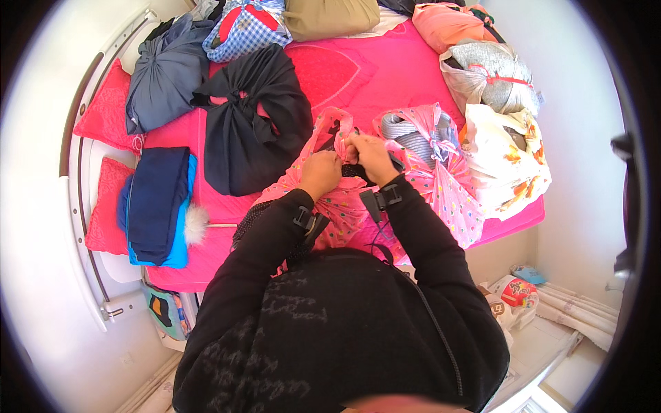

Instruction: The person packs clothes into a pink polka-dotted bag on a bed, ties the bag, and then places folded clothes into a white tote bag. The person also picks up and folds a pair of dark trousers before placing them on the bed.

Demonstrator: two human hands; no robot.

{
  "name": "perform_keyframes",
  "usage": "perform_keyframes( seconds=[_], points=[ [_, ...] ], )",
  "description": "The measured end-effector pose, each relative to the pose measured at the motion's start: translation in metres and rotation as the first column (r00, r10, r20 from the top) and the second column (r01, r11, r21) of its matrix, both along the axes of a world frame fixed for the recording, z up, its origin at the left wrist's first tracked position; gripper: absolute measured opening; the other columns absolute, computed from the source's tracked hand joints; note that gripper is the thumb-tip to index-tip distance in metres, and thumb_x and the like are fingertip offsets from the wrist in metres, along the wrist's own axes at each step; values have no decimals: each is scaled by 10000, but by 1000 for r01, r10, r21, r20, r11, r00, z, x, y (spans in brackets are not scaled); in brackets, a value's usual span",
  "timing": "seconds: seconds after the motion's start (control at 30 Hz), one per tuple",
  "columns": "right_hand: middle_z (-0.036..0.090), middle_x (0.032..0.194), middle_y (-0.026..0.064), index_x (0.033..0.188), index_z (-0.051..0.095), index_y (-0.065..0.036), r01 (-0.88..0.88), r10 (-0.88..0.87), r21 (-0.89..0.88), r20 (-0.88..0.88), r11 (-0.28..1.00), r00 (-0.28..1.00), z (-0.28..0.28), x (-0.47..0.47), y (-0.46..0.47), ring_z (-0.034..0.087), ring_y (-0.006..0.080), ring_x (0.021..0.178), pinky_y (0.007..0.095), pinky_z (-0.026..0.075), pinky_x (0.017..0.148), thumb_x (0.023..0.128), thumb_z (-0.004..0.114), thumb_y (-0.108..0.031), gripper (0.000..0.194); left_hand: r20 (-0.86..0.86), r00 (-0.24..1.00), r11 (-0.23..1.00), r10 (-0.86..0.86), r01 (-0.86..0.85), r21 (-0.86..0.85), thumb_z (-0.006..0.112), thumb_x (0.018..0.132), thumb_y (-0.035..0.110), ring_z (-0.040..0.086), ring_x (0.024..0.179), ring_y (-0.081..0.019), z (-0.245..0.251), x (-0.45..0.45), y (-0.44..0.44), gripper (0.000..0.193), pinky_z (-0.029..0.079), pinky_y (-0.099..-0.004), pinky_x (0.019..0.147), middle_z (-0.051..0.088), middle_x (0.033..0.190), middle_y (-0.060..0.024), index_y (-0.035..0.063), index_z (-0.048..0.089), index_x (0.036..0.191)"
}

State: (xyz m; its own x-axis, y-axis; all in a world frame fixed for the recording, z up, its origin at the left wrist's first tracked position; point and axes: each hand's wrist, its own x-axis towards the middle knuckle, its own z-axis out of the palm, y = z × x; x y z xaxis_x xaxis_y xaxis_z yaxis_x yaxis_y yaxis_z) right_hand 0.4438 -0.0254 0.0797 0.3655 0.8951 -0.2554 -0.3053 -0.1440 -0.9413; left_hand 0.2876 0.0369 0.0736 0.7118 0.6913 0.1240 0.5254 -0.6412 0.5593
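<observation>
A pink patterned cloth [338, 219] lies gathered around dark dotted fabric [253, 222] on the bed, close to my body. My left hand [321, 174] grips the cloth near its gathered top. Just right of it, my right hand [373, 157] pinches the same cloth, with the fingers of both hands close together. A loop of the pink cloth stands up beyond my fingers. Whether a knot sits between them is hidden. To the right, a second pink patterned bundle [449, 191] is tied around grey ribbed fabric [413, 134].
A black cloth bundle [258, 121] and folded navy clothing [157, 199] lie to the left. Beyond are a grey bundle [168, 72] and a blue checked one [248, 31]. A floral white bundle [508, 162] rests near the right edge of the pink bedspread [335, 67].
</observation>
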Motion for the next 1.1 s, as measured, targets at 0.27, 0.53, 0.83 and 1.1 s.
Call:
perform_keyframes(
  seconds=[0.27,0.53,0.83,1.1],
  points=[
    [590,721,195,828,629,29,-762,500,-90,802,641,326,46,-10,75,574,330,652,416,437,642,913,571,-291,336,81,991,994,106,-104,-28,540,909,217,649,868,-415,-8,-4,-6,259,510,-510,787,681,899,-233,-5,661,854],
    [703,859,108,972,728,-48,-769,630,-279,751,576,199,17,13,74,682,287,850,380,516,785,860,594,-224,248,76,990,983,119,-106,-150,547,907,215,650,837,-427,-9,-11,-2,260,508,-522,775,681,867,-239,0,676,838],
    [722,865,135,922,720,1,-418,470,-252,665,873,581,24,-4,30,696,225,821,346,535,777,809,676,-186,224,68,987,978,146,-133,-163,569,898,234,656,839,-425,-11,-9,3,268,512,-507,750,683,859,-241,-1,682,835],
    [696,803,155,850,685,-5,-319,217,-53,836,946,503,-5,-14,24,680,294,763,383,525,704,782,641,-139,157,68,981,972,182,-169,-163,584,886,247,648,811,-424,-11,-11,2,259,504,-514,732,677,838,-229,19,660,788]
  ],
)
